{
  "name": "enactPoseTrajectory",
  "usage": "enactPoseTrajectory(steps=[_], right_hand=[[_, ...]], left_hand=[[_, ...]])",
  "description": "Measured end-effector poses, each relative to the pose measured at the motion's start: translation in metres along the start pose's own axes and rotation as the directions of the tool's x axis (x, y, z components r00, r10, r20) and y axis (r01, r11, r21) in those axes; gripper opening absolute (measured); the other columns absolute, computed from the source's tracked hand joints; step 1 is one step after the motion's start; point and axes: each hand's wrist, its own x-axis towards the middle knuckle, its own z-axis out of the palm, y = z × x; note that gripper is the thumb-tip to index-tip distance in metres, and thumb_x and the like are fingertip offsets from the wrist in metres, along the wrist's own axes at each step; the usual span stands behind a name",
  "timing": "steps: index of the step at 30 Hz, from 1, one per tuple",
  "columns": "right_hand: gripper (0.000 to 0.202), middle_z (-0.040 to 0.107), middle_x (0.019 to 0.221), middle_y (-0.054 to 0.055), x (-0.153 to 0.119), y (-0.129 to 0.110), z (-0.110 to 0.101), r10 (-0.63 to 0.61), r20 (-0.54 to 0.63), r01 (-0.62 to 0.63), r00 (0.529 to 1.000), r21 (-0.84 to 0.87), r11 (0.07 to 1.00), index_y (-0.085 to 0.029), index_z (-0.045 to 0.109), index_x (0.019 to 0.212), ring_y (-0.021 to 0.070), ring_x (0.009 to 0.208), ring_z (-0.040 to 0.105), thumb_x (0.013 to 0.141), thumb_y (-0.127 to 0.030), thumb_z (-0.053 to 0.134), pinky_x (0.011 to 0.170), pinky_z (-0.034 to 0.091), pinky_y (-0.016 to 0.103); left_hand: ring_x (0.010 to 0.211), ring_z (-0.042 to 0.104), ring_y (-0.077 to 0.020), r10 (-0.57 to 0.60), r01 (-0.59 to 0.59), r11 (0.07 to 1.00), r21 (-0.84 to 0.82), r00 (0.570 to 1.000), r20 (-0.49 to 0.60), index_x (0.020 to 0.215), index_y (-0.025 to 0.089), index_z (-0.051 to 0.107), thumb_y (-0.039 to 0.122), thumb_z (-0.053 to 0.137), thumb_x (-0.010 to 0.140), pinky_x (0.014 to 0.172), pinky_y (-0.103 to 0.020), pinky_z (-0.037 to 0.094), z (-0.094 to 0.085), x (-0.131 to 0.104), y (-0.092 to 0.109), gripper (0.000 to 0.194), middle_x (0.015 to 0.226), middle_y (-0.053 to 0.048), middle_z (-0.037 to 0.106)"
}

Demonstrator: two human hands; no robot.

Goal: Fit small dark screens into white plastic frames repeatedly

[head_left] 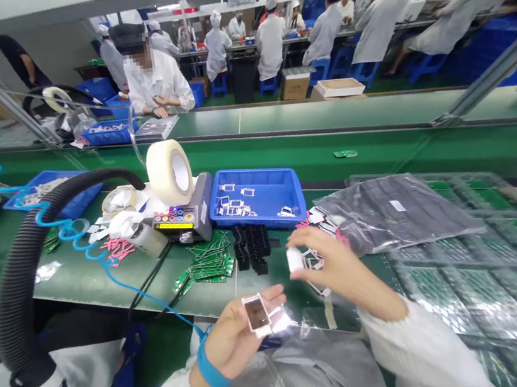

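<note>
Low in front of me, my left hand [239, 332] has a small white rectangular frame [257, 315] with a dark centre held by the thumb over its palm. A blue band [210, 363] circles that wrist. To its right and a little higher, my right hand [327, 259] pinches a small white flat piece [295, 261] between thumb and fingertips; its exact kind I cannot make out. Behind that hand lie more white frames [314, 260], partly hidden. Beyond the hands stand rows of small black parts [252, 245] and a pile of green circuit boards [207, 260].
A blue tray [296, 182] holds several white frames. Left of it is a tape dispenser [207, 203] with a large tape roll [165, 173]. A black hose [12, 295] arches at left. Bagged dark sheets [399, 213] and clear trays of boards [447, 292] fill the right. A co-worker [160, 79] sits opposite.
</note>
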Motion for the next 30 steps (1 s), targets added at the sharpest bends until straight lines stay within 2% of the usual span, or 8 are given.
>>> enactPoseTrajectory(steps=[3,6,10,17,19,21,24,30], right_hand=[[0.032,0.062,0.107,0.005,-0.015,-0.048,-0.002,-0.225,0.052,0.214,0.973,0.169,0.962,-0.024,0.060,0.097,0.0227,0.099,0.055,0.068,-0.018,0.071,0.085,0.042,0.040],[0.030,0.065,0.096,0.002,-0.019,-0.071,0.002,-0.268,0.047,0.249,0.962,0.243,0.938,-0.023,0.059,0.094,0.0206,0.091,0.055,0.068,-0.011,0.069,0.082,0.040,0.039],[0.031,0.065,0.084,-0.001,-0.014,-0.077,0.008,-0.280,0.074,0.249,0.957,0.282,0.926,-0.021,0.059,0.093,0.0182,0.083,0.055,0.066,-0.009,0.071,0.082,0.039,0.039],[0.032,0.068,0.096,0.003,-0.008,-0.077,0.009,-0.310,0.140,0.234,0.941,0.396,0.888,-0.023,0.062,0.108,0.0188,0.089,0.061,0.076,-0.020,0.066,0.081,0.049,0.036],[0.024,0.071,0.094,0.004,-0.008,-0.075,0.018,-0.281,0.072,0.229,0.957,0.407,0.884,-0.024,0.065,0.106,0.0183,0.086,0.065,0.082,-0.023,0.059,0.073,0.053,0.031],[0.019,0.073,0.086,0.003,-0.007,-0.073,0.032,-0.246,-0.101,0.266,0.964,0.345,0.900,-0.023,0.069,0.095,0.0176,0.078,0.068,0.085,-0.023,0.053,0.067,0.056,0.028],[0.018,0.073,0.085,0.002,-0.008,-0.073,0.054,-0.251,-0.326,0.337,0.912,0.240,0.911,-0.022,0.070,0.091,0.0166,0.073,0.070,0.085,-0.026,0.053,0.067,0.057,0.025],[0.020,0.073,0.087,0.001,0.001,-0.075,0.073,-0.238,-0.337,0.334,0.911,0.261,0.906,-0.024,0.068,0.079,0.0144,0.073,0.070,0.086,-0.035,0.053,0.067,0.057,0.019]], left_hand=[[0.105,0.060,-0.0296,0.017,-0.020,0.999,0.031,0.997,0.081,0.087,0.015,0.073,0.048,0.074,0.061,0.098,-0.043,0.039,0.008,-0.003,0.003,0.042,0.106,-0.014,0.069],[0.099,0.063,-0.0277,0.051,-0.056,0.997,0.052,0.994,0.100,0.078,0.017,0.074,0.050,0.075,0.058,0.093,-0.040,0.043,0.011,-0.009,0.006,0.038,0.090,-0.009,0.071],[0.102,0.062,-0.0285,0.099,-0.107,0.990,0.088,0.992,0.083,0.077,0.019,0.075,0.048,0.078,0.056,0.095,-0.041,0.043,0.008,-0.018,0.008,0.036,0.092,-0.006,0.069],[0.099,0.063,-0.0286,0.165,-0.166,0.982,0.094,0.986,0.015,0.078,0.018,0.074,0.047,0.079,0.055,0.093,-0.042,0.045,0.001,-0.023,0.008,0.038,0.096,-0.009,0.069],[0.095,0.064,-0.0259,0.190,-0.187,0.978,0.092,0.982,-0.020,0.079,0.018,0.074,0.044,0.080,0.054,0.092,-0.041,0.045,0.000,-0.022,0.007,0.037,0.097,-0.009,0.069],[0.089,0.064,-0.0218,0.229,-0.225,0.971,0.085,0.972,-0.047,0.078,0.017,0.075,0.040,0.082,0.052,0.089,-0.038,0.046,0.001,-0.019,0.007,0.036,0.092,-0.008,0.069],[0.076,0.062,-0.0160,0.297,-0.293,0.954,0.059,0.952,-0.077,0.074,0.013,0.074,0.041,0.083,0.049,0.079,-0.031,0.047,0.005,-0.016,0.010,0.038,0.080,-0.005,0.064],[0.070,0.061,-0.0158,0.331,-0.326,0.943,0.062,0.935,-0.125,0.072,0.010,0.074,0.040,0.085,0.045,0.077,-0.032,0.045,0.006,-0.016,0.016,0.042,0.077,-0.007,0.064]])
